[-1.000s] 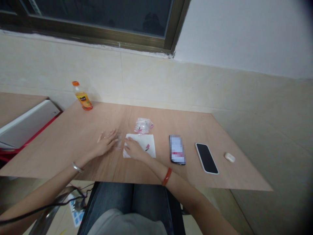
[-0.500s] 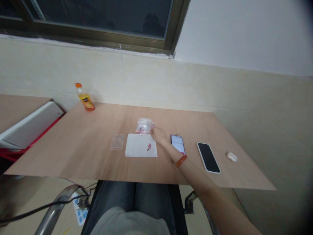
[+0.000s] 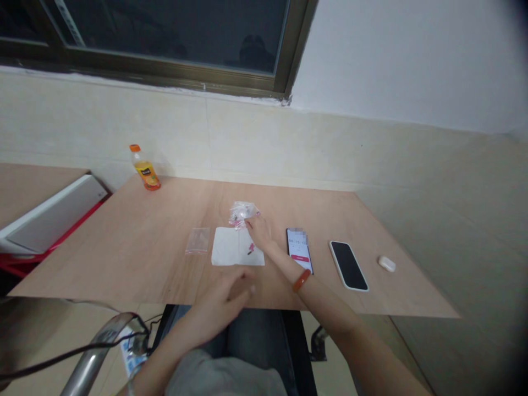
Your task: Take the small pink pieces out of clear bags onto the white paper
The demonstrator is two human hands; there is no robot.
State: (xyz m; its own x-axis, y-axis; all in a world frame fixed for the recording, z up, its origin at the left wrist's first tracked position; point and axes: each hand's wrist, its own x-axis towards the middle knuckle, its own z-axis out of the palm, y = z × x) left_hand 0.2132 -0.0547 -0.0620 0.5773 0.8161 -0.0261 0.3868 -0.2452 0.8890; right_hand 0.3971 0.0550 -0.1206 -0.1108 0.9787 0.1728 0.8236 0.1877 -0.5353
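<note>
- Near the middle of the surface (image 3: 124, 258), in the head view, the right hand (image 3: 258, 232) reaches over the far right corner of a white sheet (image 3: 225, 247), its fingertips at the near right side of a heap of clear plastic bags (image 3: 242, 211).
- The right grip is partly bent, fingers directed at the heap; whether it pinches a bag or only touches one, I cannot tell.
- The left hand (image 3: 231, 297) hangs over the middle of the near edge, blurred, with its fingers curled towards the thumb; how tight that grip is, or whether it holds anything, I cannot tell.
- The heap sits just beyond the sheet's far edge, crinkled and shiny, with small pink bits showing through.
- On the right part of the sheet lies a small pink piece (image 3: 251, 248) with a dark end, slanting.
- A single clear bag (image 3: 197, 241) lies flat just beside the sheet's left edge.
- Towards the surface's right edge come a lit phone (image 3: 299, 250), a dark-screened phone (image 3: 348, 265) and a small white case (image 3: 386, 263).
- An orange-capped bottle (image 3: 147, 173) stands near the far left corner.
</note>
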